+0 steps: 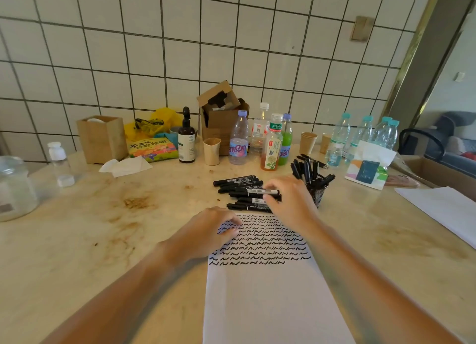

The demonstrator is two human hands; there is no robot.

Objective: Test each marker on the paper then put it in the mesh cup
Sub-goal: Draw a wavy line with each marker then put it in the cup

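- Right hand [288, 202]: fingers curled, pinching one black marker [253, 191] atop the black marker pile [242, 193].
- Left hand [208, 230]: fingers bent, pressing the scribble-covered white paper sheet [270, 292].
- Black wire-mesh cup [317, 193]: just right of the right hand, holding markers.

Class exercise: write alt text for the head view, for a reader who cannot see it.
A person's right hand pinches a black marker from a pile beside a marker-filled mesh cup, while the left hand rests on squiggle-covered paper.

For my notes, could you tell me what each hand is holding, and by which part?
The right hand pinches one marker from the pile near its right end. The left hand holds nothing; it rests on the paper.
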